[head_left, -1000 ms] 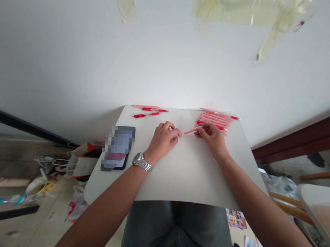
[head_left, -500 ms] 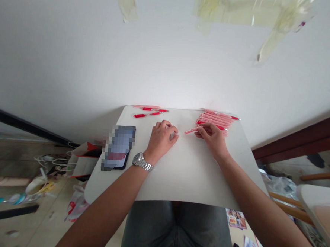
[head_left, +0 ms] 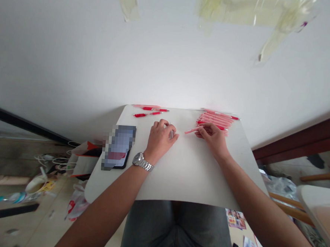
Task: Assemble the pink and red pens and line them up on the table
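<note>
My right hand [head_left: 212, 137] pinches a pink pen [head_left: 191, 130] between thumb and fingers, its end pointing left over the white table. Facing it, my left hand [head_left: 162, 136] has its fingers curled, with a small see-through piece [head_left: 172, 132] between thumb and forefinger; its exact kind is too faint to make out. A metal watch [head_left: 143, 161] circles the left wrist. Right behind my right hand lies a pile of pink pens [head_left: 214, 118] with a few red ones among them. Red pens [head_left: 147, 115] and a pink pen [head_left: 147, 106] lie at the table's back left.
A phone [head_left: 120, 145], its screen pixelated, lies along the left side of the white table [head_left: 178, 176]. The wall rises straight behind the table's back edge. Bags, a cup and a bottle [head_left: 15, 198] are on the floor at left; a chair [head_left: 317, 200] stands at right.
The fingers of my left hand have shifted slightly around the clear piece. My right hand and the pink pen have stayed almost still.
</note>
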`<state>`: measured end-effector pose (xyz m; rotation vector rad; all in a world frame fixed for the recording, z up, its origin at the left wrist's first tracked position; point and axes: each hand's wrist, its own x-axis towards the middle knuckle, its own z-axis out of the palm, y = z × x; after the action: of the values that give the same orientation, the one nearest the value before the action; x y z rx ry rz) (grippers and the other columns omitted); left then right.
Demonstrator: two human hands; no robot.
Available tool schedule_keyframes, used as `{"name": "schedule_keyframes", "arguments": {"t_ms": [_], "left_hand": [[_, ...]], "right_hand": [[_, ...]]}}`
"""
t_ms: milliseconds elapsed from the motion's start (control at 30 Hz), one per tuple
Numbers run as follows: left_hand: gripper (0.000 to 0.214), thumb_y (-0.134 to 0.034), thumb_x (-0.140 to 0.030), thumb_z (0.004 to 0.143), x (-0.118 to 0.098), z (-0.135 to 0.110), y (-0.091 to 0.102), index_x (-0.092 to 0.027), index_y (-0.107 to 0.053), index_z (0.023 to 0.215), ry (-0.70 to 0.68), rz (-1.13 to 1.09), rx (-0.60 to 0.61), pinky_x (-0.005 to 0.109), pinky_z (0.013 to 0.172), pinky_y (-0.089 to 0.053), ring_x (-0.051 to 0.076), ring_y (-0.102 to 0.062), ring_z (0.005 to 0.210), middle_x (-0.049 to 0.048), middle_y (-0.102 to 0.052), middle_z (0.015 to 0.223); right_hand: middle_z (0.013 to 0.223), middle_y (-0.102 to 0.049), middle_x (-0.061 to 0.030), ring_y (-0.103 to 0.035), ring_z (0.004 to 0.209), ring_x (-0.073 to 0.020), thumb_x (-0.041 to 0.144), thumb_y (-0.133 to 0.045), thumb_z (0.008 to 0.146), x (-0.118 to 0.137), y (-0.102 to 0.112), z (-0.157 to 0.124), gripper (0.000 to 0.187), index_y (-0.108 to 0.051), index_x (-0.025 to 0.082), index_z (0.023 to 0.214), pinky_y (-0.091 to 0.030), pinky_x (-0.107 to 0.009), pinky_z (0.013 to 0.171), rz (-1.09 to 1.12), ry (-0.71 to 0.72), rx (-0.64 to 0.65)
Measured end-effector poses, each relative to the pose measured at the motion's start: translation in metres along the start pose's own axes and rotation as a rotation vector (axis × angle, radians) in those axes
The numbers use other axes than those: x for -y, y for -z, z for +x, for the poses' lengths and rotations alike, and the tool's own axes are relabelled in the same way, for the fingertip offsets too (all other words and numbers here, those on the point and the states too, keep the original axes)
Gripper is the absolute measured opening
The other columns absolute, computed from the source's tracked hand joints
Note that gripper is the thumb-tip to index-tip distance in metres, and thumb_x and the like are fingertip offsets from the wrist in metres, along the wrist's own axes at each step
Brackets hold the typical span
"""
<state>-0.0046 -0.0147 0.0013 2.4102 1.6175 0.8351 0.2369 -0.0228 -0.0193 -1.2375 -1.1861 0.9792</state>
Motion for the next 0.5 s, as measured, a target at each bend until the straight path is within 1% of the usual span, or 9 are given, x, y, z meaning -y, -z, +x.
{"name": "schedule_keyframes", "arguments": {"t_ms": [100, 300, 500], "left_hand": [[0.009, -0.077, -0.032, 0.09, 0.0012, 0.0002, -0.0011, -0.027, -0.073, 0.098, -0.002, -0.008, -0.004, 0.046, 0.099, -0.047, 0.028, -0.055, 0.106, 0.008, -0.06, 0.111], [0.017, -0.077, -0.033, 0.09, 0.0026, 0.0006, -0.0041, -0.028, -0.074, 0.107, -0.007, -0.02, -0.007, 0.046, 0.1, -0.048, 0.028, -0.054, 0.105, 0.008, -0.06, 0.115], [0.017, -0.076, -0.032, 0.091, 0.0024, 0.0005, -0.0058, -0.027, -0.074, 0.107, -0.028, -0.051, -0.004, 0.046, 0.102, -0.048, 0.028, -0.055, 0.106, 0.0077, -0.06, 0.114]], "right_hand": [[0.095, -0.079, -0.0074, -0.08, 0.085, -0.0234, 0.062, -0.082, 0.083, 0.0001, 0.0003, 0.0, 0.047, -0.072, 0.02, 0.103, -0.069, -0.046, 0.087, -0.007, -0.001, -0.002], [0.095, -0.079, -0.0075, -0.079, 0.085, -0.0232, 0.062, -0.082, 0.082, 0.0005, -0.0004, 0.0002, 0.049, -0.072, 0.02, 0.105, -0.069, -0.046, 0.087, -0.01, 0.007, -0.011], [0.097, -0.08, -0.0075, -0.079, 0.086, -0.0231, 0.062, -0.082, 0.083, -0.0004, -0.0001, 0.0005, 0.049, -0.072, 0.02, 0.107, -0.069, -0.046, 0.087, -0.017, 0.017, -0.014]]}}
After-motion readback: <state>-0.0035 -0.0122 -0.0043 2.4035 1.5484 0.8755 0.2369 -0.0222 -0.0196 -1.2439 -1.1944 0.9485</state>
